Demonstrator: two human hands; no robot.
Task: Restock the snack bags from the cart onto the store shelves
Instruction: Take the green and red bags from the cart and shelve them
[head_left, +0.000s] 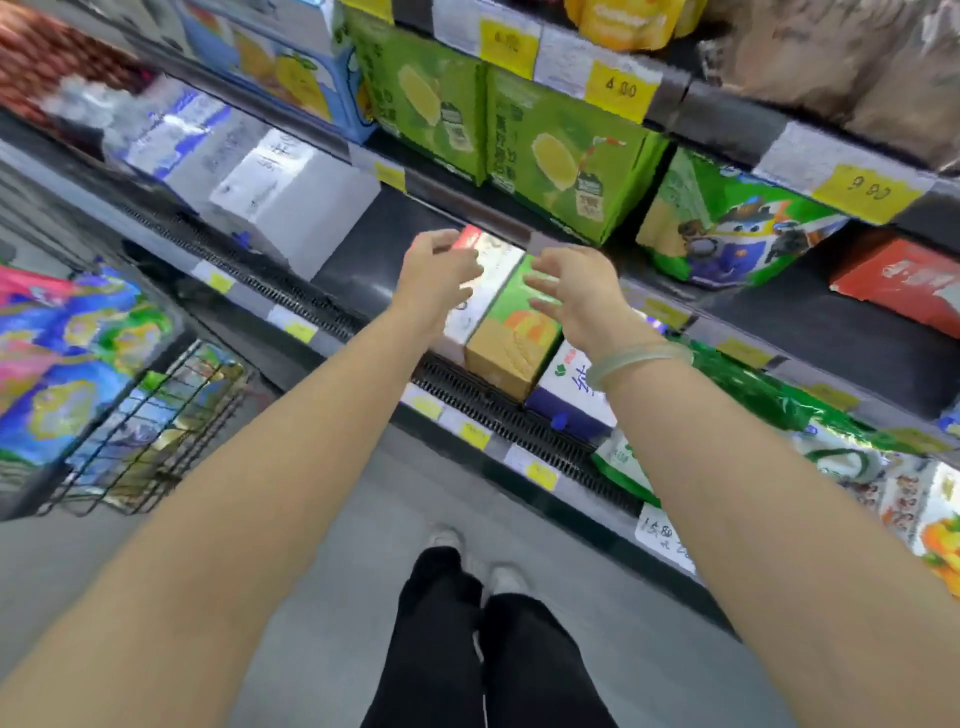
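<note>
Both hands, left (439, 270) and right (574, 291), hover open and empty over boxes (511, 332) on the shelf (363, 270), while many snack bags (67, 358) wait in the cart (156, 431), so restocking looks far from finished.

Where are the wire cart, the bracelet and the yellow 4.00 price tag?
wire cart (156, 431): head view, on its black wire side.
bracelet (644, 358): head view, on the band at the right wrist.
yellow 4.00 price tag (621, 89): head view, on the printed number.
</note>
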